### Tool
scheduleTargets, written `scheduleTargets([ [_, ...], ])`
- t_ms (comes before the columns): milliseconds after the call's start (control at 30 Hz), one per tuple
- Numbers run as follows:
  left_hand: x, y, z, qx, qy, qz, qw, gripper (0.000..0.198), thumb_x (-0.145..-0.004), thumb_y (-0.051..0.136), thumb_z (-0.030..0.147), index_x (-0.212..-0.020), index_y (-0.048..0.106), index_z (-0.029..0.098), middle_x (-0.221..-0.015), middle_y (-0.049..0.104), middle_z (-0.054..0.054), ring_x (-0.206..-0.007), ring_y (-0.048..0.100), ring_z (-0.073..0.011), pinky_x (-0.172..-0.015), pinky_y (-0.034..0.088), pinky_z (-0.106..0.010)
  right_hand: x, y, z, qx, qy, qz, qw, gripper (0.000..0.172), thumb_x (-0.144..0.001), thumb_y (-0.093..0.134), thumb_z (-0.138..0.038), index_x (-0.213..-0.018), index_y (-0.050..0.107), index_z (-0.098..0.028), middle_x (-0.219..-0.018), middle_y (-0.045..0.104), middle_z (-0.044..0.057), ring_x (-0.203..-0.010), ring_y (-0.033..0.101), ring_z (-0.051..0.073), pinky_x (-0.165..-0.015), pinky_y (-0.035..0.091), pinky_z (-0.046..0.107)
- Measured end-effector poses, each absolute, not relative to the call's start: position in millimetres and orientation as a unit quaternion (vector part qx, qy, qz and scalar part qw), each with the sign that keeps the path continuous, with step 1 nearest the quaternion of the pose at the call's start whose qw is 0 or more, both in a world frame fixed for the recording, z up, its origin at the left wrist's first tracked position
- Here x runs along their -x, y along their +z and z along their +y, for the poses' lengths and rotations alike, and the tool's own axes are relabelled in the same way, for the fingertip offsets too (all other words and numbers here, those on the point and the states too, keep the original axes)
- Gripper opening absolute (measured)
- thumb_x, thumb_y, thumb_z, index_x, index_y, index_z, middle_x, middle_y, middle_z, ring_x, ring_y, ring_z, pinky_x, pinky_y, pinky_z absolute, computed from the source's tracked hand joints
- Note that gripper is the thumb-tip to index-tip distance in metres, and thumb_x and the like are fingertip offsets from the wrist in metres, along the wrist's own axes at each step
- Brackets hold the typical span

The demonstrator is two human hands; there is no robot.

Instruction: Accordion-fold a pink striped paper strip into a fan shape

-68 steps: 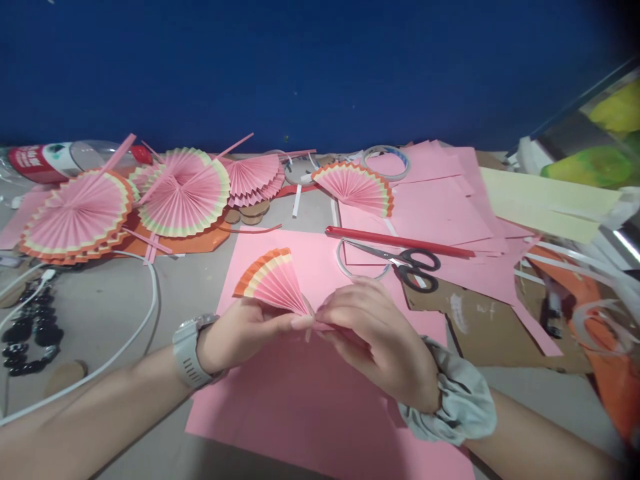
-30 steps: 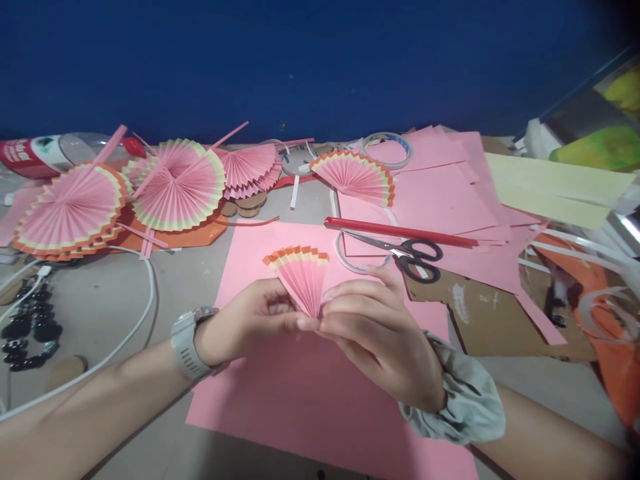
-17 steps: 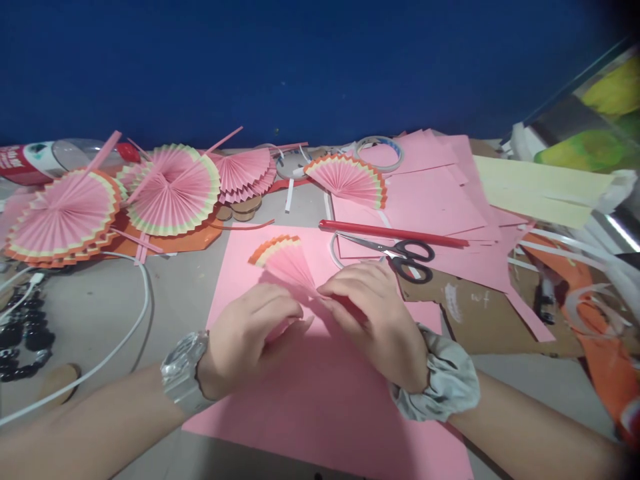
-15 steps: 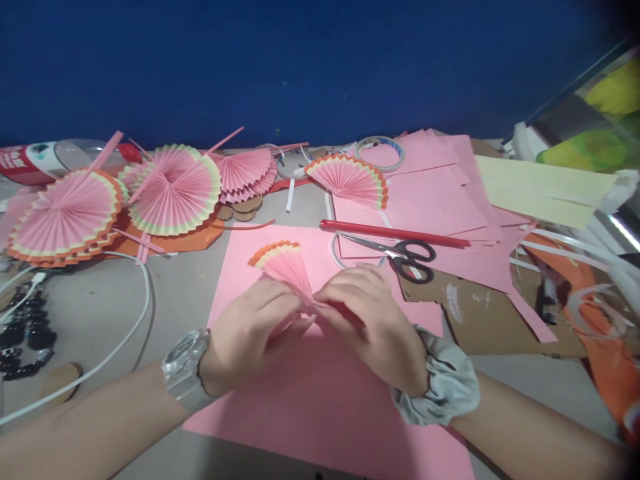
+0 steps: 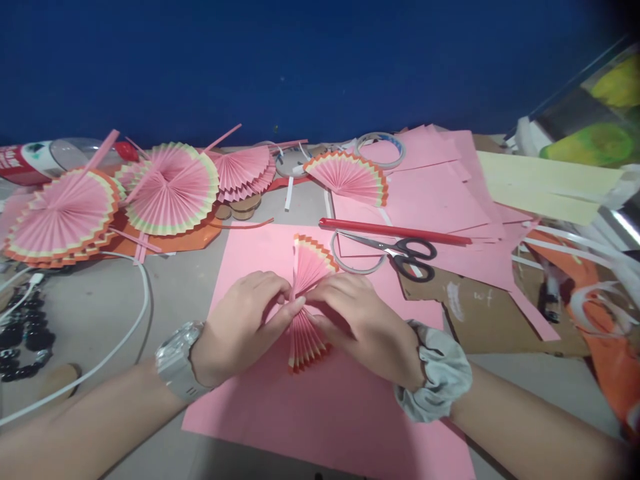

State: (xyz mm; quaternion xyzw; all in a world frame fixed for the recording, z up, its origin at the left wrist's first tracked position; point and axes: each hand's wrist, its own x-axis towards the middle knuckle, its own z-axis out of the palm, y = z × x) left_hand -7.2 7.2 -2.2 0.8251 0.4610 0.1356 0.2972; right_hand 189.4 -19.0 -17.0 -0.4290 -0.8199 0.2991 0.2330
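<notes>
A pleated pink paper fan with a cream and orange edge is pinched at its middle between both hands, its pleats spreading above and below the fingers. My left hand grips its left side, thumb and fingertips at the centre. Against the right side, my right hand has its fingers closed on the folds. Beneath them lies a large pink sheet. Black-handled scissors and a red stick rest just beyond my right hand.
Finished-looking pleated rosettes stand at the back left, near a plastic bottle. A half fan, tape roll and pink sheets lie behind. Cardboard is at right, a white cable and black beads at left.
The fan has turned more upright, and its lower pleats now show below the hands. Both hands have shifted slightly to the left.
</notes>
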Motion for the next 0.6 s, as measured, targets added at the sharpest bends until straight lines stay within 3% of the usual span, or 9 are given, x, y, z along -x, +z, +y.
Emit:
scheduleTargets([
  [167,5,-3,6,-0.811,0.137,0.473,0.317,0.014,-0.087,0.046,0.027,-0.077,0.053,0.019,-0.073,0.056,0.001,-0.070,0.050,-0.0141,-0.069,0.038,-0.029,-187,-16,-20,0.450,0.271,-0.826,0.206,0.010,-0.085,0.046,-0.019,-0.090,0.054,-0.018,-0.090,0.058,0.004,-0.087,0.047,0.018,-0.080,0.032,0.037],
  [333,4,2,2,-0.734,0.162,0.490,0.441,0.022,-0.090,0.043,0.036,-0.087,0.056,0.018,-0.077,0.058,0.000,-0.070,0.052,-0.0125,-0.066,0.041,-0.024,-186,-10,-22,0.458,0.251,-0.821,0.228,0.015,-0.085,0.048,-0.025,-0.097,0.054,-0.018,-0.093,0.059,0.005,-0.090,0.050,0.020,-0.082,0.033,0.039],
  [433,4,3,-1,-0.674,0.197,0.468,0.536,0.026,-0.089,0.043,0.040,-0.085,0.054,0.017,-0.071,0.055,0.001,-0.066,0.050,-0.0115,-0.062,0.041,-0.023,-189,-8,-24,0.421,0.249,-0.818,0.302,0.022,-0.086,0.045,-0.030,-0.103,0.052,-0.018,-0.094,0.061,0.006,-0.090,0.054,0.020,-0.081,0.038,0.037],
  [500,6,2,-1,-0.639,0.209,0.442,0.594,0.027,-0.089,0.043,0.041,-0.081,0.051,0.017,-0.067,0.050,0.002,-0.061,0.046,-0.0102,-0.059,0.040,-0.022,-193,-8,-26,0.405,0.258,-0.797,0.367,0.018,-0.087,0.042,-0.023,-0.104,0.050,-0.020,-0.093,0.061,0.004,-0.088,0.056,0.017,-0.079,0.042,0.033],
  [600,8,2,1,-0.593,0.210,0.408,0.661,0.025,-0.089,0.043,0.040,-0.080,0.051,0.018,-0.068,0.046,0.002,-0.062,0.043,-0.0098,-0.060,0.039,-0.022,-198,-9,-24,0.473,0.211,-0.709,0.478,0.017,-0.084,0.051,-0.024,-0.100,0.046,-0.024,-0.093,0.054,0.004,-0.090,0.054,0.018,-0.079,0.045,0.033],
])
